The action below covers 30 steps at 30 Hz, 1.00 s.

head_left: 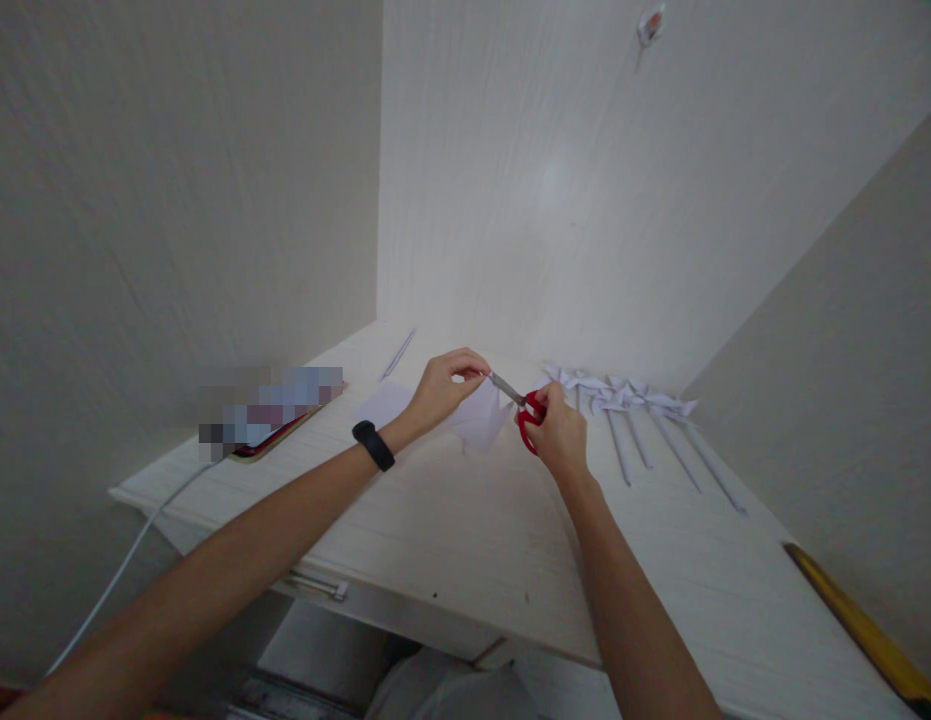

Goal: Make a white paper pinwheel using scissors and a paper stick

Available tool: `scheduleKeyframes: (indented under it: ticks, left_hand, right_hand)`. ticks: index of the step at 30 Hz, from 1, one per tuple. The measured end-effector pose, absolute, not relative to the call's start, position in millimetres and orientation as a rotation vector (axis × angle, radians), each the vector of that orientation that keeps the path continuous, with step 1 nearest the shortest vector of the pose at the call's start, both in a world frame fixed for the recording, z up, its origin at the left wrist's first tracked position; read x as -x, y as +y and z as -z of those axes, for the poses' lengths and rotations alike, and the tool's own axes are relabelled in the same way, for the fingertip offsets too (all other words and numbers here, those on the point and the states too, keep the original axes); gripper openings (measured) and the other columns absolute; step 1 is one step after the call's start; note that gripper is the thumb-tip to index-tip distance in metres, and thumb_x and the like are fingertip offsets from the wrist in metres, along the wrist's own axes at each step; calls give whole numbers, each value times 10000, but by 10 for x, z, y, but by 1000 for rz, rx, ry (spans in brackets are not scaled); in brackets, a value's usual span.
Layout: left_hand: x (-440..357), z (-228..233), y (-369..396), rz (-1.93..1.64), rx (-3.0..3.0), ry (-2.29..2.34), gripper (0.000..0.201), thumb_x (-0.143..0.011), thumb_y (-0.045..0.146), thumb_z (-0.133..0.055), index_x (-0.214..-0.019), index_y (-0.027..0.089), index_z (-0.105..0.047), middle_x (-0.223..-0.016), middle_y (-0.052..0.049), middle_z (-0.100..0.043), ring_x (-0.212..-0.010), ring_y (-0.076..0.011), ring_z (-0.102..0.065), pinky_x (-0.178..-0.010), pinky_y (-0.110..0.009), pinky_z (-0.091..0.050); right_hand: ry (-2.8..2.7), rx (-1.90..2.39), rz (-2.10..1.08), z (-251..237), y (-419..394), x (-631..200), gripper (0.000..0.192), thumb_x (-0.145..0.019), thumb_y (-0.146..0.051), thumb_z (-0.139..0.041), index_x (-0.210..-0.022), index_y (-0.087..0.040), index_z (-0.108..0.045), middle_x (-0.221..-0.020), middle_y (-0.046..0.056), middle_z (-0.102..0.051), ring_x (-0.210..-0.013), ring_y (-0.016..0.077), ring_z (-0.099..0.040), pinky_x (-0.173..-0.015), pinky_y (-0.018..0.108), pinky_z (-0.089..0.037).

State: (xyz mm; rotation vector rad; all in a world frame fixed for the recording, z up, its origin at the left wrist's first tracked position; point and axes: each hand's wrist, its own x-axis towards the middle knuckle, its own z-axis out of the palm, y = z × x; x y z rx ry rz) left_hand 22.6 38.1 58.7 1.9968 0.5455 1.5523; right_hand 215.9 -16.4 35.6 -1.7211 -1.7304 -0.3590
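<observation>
My right hand (pixel 561 430) is closed around the red handles of a pair of scissors (pixel 508 388), whose blades point up and left. At the blade tips, my left hand (pixel 448 385) pinches the top corner of a white paper sheet (pixel 481 415). The sheet hangs above the table, with the scissors against its upper edge. A black band (pixel 373 445) is on my left wrist. Another pale sheet (pixel 382 402) lies flat behind my left wrist. Whether the blades are apart is too small to tell.
Several paper pinwheels (pixel 622 392) with rolled paper sticks lie at the back right of the white table (pixel 472 540). A thin paper stick (pixel 398 353) lies at the back left. A phone-like device (pixel 285 425) with a white cable (pixel 146 530) rests at the left edge. Walls enclose the table.
</observation>
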Motion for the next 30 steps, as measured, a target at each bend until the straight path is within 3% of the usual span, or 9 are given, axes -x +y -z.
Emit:
scheduleKeyframes:
  ticks: [30]
  left_hand:
    - [-230,-584,379,-1570,-1999,526,68,-740,157,-598,-721,149,-663,-776,-49,-645,-720,-121,-579,-654,-246,-454]
  right_hand:
    - [-1740,1736,422,-360,-158,-2183,222,-706,-248,-559,-900,-218,-454,-733,28,-658,-637,208,-614,-541,254,-326]
